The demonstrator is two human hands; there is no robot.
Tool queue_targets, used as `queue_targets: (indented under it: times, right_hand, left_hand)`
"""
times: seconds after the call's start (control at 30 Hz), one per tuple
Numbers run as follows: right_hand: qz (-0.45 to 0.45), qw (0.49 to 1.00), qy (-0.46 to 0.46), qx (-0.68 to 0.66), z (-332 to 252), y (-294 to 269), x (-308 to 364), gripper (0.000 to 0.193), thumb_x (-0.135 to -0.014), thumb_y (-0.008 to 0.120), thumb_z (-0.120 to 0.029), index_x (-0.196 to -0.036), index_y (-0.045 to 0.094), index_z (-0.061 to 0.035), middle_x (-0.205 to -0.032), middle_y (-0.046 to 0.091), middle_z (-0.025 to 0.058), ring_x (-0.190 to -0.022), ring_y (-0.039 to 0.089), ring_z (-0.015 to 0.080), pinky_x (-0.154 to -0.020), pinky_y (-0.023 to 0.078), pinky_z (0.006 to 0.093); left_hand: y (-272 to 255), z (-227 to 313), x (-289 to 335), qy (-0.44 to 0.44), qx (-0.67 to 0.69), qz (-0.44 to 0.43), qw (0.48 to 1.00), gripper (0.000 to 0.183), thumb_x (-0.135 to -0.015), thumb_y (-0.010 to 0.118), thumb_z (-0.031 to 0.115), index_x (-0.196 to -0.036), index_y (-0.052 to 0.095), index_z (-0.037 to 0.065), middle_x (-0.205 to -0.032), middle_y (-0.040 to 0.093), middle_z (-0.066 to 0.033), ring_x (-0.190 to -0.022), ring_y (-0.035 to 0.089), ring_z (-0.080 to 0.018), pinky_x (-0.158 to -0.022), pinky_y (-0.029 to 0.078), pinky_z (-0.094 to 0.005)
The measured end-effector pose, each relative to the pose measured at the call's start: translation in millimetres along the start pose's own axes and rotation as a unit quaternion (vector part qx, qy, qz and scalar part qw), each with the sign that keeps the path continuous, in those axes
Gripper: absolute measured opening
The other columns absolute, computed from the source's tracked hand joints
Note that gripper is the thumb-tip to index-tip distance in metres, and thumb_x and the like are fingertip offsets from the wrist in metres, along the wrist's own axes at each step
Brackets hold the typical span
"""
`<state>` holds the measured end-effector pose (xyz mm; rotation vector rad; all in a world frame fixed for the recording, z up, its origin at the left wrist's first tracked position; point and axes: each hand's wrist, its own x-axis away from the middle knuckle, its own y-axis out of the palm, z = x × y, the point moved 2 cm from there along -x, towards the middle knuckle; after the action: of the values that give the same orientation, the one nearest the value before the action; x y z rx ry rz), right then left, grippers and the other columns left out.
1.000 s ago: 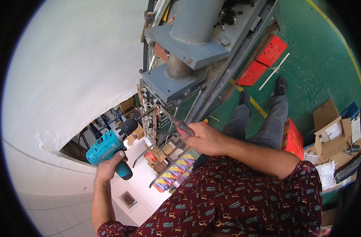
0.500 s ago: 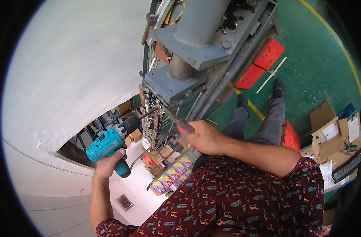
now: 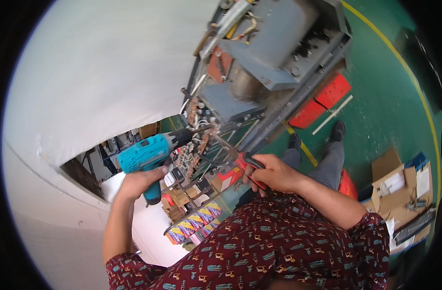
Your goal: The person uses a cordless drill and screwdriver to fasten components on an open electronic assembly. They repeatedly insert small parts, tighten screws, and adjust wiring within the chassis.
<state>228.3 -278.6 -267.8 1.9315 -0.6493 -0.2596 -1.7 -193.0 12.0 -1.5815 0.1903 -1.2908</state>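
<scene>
A teal and black cordless drill [image 3: 142,151] is in my left hand [image 3: 139,182], my fingers wrapped round its grip. The long bit reaches right, its tip at a small rusty metal piece among the clutter below the grey machine [image 3: 230,104]. With my right hand [image 3: 279,175] I hold pliers [image 3: 250,160] with red and black handles. Their jaws meet the same spot as the bit's tip; what exactly they grip is too small to make out. Around that spot are rusty metal strips [image 3: 200,150] and pale wires or bent rods.
A white wall [image 3: 109,67] rises at the left. Red plates [image 3: 320,102] and a pale strip [image 3: 332,115] lie on the green floor. An open cardboard box [image 3: 389,186] stands at the right. Brightly printed packages [image 3: 194,223] are on a shelf below the work.
The view has shifted, so the machine appears farther right. My drill is now more level, and the pliers' handles show more fully in my right hand.
</scene>
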Motion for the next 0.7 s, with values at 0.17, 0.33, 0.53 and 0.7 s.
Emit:
queue_targets:
  times: [0.17, 0.33, 0.53, 0.7]
  right_hand:
    - [-0.018, 1.0, -0.008, -0.005, 3.8, 13.0, -8.8, 0.018, -0.094, 0.052, -0.004, -0.108, 0.061, 0.0042, -0.095, 0.069, 0.0135, -0.074, 0.069, 0.0172, -0.063, 0.059, 0.0313]
    - [0.097, 0.986, -0.1, 0.097, 16.4, -11.4, -7.2, 0.04, -0.091, 0.055, -0.001, -0.131, 0.061, -0.0005, -0.111, 0.069, 0.006, -0.096, 0.065, 0.0109, -0.079, 0.055, 0.0267]
    - [0.299, 0.898, -0.192, 0.258, 0.4, -63.9, 63.4, 0.041, -0.083, 0.056, 0.004, -0.124, 0.065, 0.0019, -0.104, 0.065, 0.0016, -0.093, 0.059, 0.0088, -0.085, 0.049, 0.0243]
    - [0.48, 0.655, -0.255, 0.525, -42.0, -126.9, 98.9, 0.044, -0.073, 0.058, 0.003, -0.115, 0.07, 0.0011, -0.116, 0.066, 0.022, -0.112, 0.064, 0.0397, -0.098, 0.051, 0.0415]
  left_hand:
    - [-1.3, 20.4, 2.6, -0.031, -0.105, -0.001, 0.994, 0.042, -0.084, 0.08, 0.015, -0.124, 0.072, 0.006, -0.11, 0.075, -0.0032, -0.095, 0.066, -0.0144, -0.088, 0.055, -0.0334]
    - [-6.4, 9.9, -8.0, 0.065, -0.114, -0.012, 0.991, 0.041, -0.086, 0.078, 0.017, -0.127, 0.073, 0.011, -0.111, 0.075, -0.002, -0.098, 0.065, -0.0107, -0.089, 0.054, -0.0309]
    - [-8.2, 14.1, -11.7, 0.089, -0.092, -0.024, 0.991, 0.03, -0.083, 0.077, 0.012, -0.112, 0.075, 0.008, -0.097, 0.075, -0.0024, -0.086, 0.067, -0.0126, -0.081, 0.056, -0.033]
    - [-8.5, 22.4, -11.1, 0.111, -0.11, -0.018, 0.988, 0.03, -0.082, 0.077, 0.011, -0.112, 0.074, 0.007, -0.095, 0.075, -0.0032, -0.083, 0.067, -0.0133, -0.078, 0.056, -0.033]
